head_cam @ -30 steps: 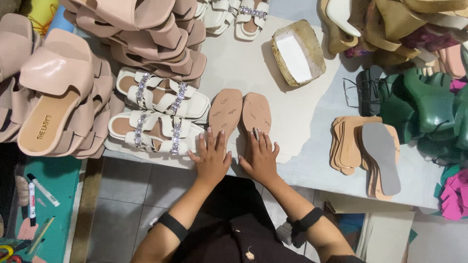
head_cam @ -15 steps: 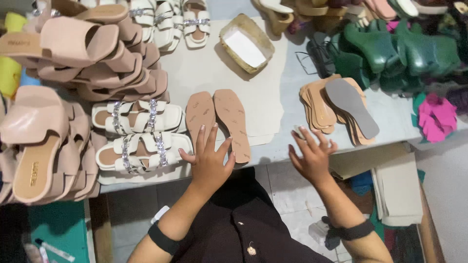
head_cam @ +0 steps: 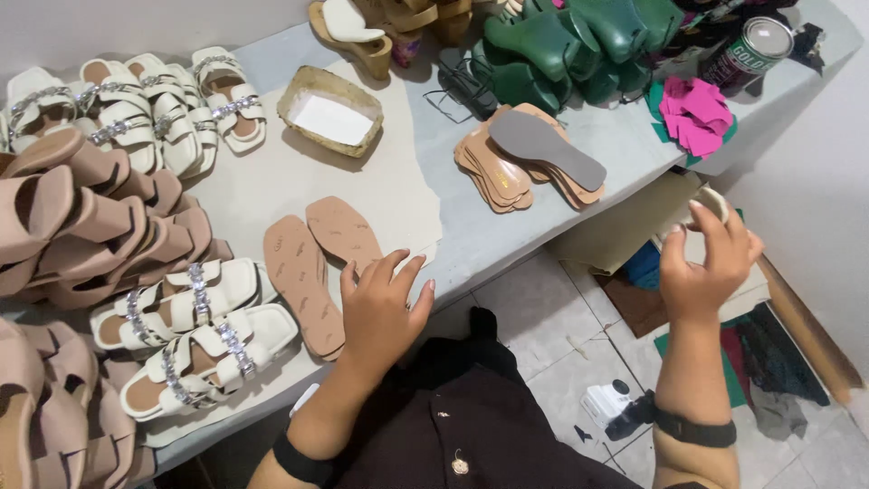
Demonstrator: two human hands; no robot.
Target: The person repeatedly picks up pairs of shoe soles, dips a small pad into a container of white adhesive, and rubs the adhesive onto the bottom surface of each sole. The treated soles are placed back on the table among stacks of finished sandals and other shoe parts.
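Two tan soles (head_cam: 317, 263) lie side by side on a sheet of beige material at the table's front edge. My left hand (head_cam: 385, 303) hovers over their near ends, fingers spread, holding nothing. My right hand (head_cam: 706, 263) is out to the right, below the table's edge, fingers curled on a small whitish round object (head_cam: 712, 201) above a lower shelf. A stack of tan insoles with a grey sole on top (head_cam: 534, 158) lies on the table between the two hands.
White strapped sandals (head_cam: 186, 340) and piled pink sandals (head_cam: 81, 226) fill the left. A shallow box (head_cam: 330, 109), green shoe lasts (head_cam: 570, 41), pink scraps (head_cam: 695, 113) and a tin can (head_cam: 747, 50) stand further back on the grey table (head_cam: 507, 240). Tiled floor lies below.
My right hand left the tan soles and swung far right, down past the table edge to the round object. My left hand stayed near the soles. The view turned right.
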